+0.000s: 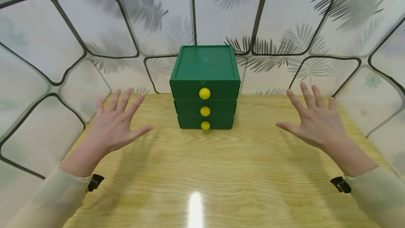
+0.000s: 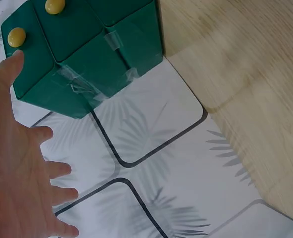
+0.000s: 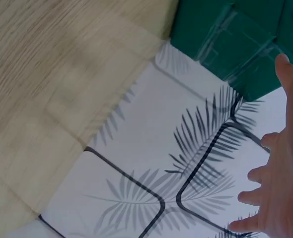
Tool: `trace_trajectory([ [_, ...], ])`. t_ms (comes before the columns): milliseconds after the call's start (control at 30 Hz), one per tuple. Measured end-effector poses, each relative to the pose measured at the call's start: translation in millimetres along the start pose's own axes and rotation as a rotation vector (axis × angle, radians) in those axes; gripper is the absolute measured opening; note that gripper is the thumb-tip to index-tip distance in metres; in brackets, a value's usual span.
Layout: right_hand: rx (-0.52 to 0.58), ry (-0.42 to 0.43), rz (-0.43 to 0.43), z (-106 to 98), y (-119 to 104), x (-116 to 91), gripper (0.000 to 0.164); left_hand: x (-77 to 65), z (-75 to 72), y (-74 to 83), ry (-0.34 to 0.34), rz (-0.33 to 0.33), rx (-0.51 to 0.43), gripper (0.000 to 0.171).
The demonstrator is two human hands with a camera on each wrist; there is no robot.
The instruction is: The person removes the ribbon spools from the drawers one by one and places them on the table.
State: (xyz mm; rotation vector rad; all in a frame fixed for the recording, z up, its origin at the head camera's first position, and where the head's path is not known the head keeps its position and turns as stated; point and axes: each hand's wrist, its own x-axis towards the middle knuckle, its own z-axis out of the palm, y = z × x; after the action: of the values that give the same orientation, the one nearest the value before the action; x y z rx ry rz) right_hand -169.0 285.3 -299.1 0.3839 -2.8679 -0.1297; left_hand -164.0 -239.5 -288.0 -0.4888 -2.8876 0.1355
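Observation:
A green box of three stacked drawers (image 1: 205,67) stands at the back of the wooden table, each drawer with a round yellow knob (image 1: 205,111). My left hand (image 1: 115,126) is held above the table to its left, fingers spread and holding nothing. On the other side my right hand (image 1: 317,124) mirrors it, fingers also spread, palm bare. Both hands are apart from the drawers in the head view. Clear tape (image 2: 84,84) runs over the seams on the box's side in the left wrist view. The right wrist view shows similar tape (image 3: 251,62).
A pale cloth with dark outlines and leaf prints (image 1: 226,17) rises behind the table and along both sides. The wooden tabletop (image 1: 205,164) spreads in front of the drawers, with a bright light reflection near its front. Dark straps (image 1: 95,182) sit at both wrists.

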Motion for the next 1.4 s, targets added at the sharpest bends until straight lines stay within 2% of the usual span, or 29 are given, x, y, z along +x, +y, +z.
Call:
trace_trajectory([
  [400, 0.002, 0.048, -0.105, -9, -32, 1, 0.1, 19.8, -5.7, 5.5, -0.003, -0.01, -0.045, 0.094],
  [567, 0.032, 0.062, -0.138, -9, -45, 2, 0.1, 34.1, -10.0, 8.3, 0.029, -0.004, -0.05, 0.094],
  [800, 0.077, 0.126, -0.185, -2, -62, 6, 0.099, 56.5, -14.1, 14.2, 0.042, -0.008, -0.13, 0.093],
  [967, 0.118, 0.165, -0.204, 6, -76, 9, 0.095, 71.5, -17.3, 18.7, 0.08, -0.004, -0.197, 0.09],
  [1167, 0.236, 0.169, -0.205, 16, -93, 12, 0.087, 85.3, -20.6, 23.1, 0.137, 0.014, -0.281, 0.088],
  [1267, 0.34, 0.144, -0.182, 20, -103, 15, 0.079, 92.1, -21.5, 25.2, 0.144, 0.02, -0.325, 0.087],
  [1400, 0.525, 0.064, -0.134, 23, -118, 20, 0.072, 101.3, -21.5, 27.9, 0.141, 0.029, -0.403, 0.086],
])
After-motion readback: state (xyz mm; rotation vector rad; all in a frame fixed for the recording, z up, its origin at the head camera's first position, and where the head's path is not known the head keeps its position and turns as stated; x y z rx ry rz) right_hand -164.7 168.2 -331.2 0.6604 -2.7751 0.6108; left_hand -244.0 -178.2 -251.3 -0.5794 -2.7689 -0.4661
